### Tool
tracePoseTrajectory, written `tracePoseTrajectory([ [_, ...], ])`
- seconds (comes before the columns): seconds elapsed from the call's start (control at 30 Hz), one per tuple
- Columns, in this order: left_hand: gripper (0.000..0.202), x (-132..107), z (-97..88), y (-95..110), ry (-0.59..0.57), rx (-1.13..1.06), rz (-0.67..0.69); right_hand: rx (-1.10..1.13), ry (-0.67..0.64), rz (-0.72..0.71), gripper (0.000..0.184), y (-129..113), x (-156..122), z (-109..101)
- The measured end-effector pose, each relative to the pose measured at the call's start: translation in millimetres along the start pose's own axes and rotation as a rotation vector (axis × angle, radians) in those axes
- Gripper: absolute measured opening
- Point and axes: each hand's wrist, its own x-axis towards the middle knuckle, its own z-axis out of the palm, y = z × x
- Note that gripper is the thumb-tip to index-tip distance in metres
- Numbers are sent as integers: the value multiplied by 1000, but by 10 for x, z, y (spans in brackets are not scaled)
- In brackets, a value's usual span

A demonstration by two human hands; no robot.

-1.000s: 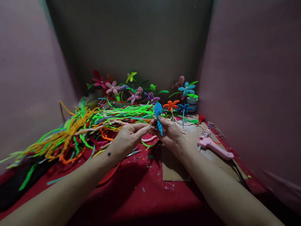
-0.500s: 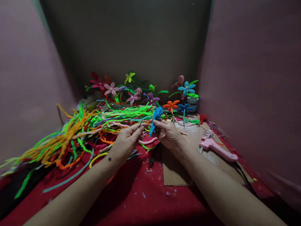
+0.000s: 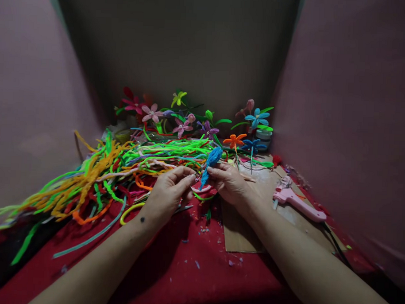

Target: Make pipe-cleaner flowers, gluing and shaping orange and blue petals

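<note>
A blue fuzzy pipe-cleaner bud (image 3: 214, 157), tapering downward, is pinched between the thumb and fingers of my right hand (image 3: 230, 182). It is tilted, with its thick rounded end up. To its left, my left hand (image 3: 174, 186) has thumb and fingertips pressed together; what they hold, if anything, is too small to make out. A heap of pipe cleaners (image 3: 169, 151), mostly green and orange, lies behind and left of my hands. An orange pipe-cleaner flower (image 3: 235, 140) and a dark blue flower (image 3: 253, 146) stand on thin stems just beyond my right hand.
A pink glue gun (image 3: 298, 203) rests on a cardboard sheet (image 3: 241, 235) at the right, its cord trailing forward. Several finished flowers (image 3: 152, 113) line the back wall. Scissors (image 3: 186, 208) lie partly under my left hand. Scraps dot the red cloth (image 3: 171, 275).
The view has shifted slightly, so most things sit a little farther right. My left fingers have turned, and the thin dark piece that showed at their tips is no longer clear. The right hand keeps the bud.
</note>
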Motion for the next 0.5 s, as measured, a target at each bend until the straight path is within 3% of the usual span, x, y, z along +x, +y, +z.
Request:
tracePoseTrajectory([
  [0.23, 19, 3, 6, 39, 101, -111, 45, -102, -6, -6, 16, 2, -27, 40],
  [0.4, 33, 37, -95, 54, 46, -258, 66, -498, -94, -131, 11, -13, -152, 184],
  [0.5, 37, 61, -176, 57, -6, -303, 136, -789, -96, -308, 11, -15, -222, 250],
])
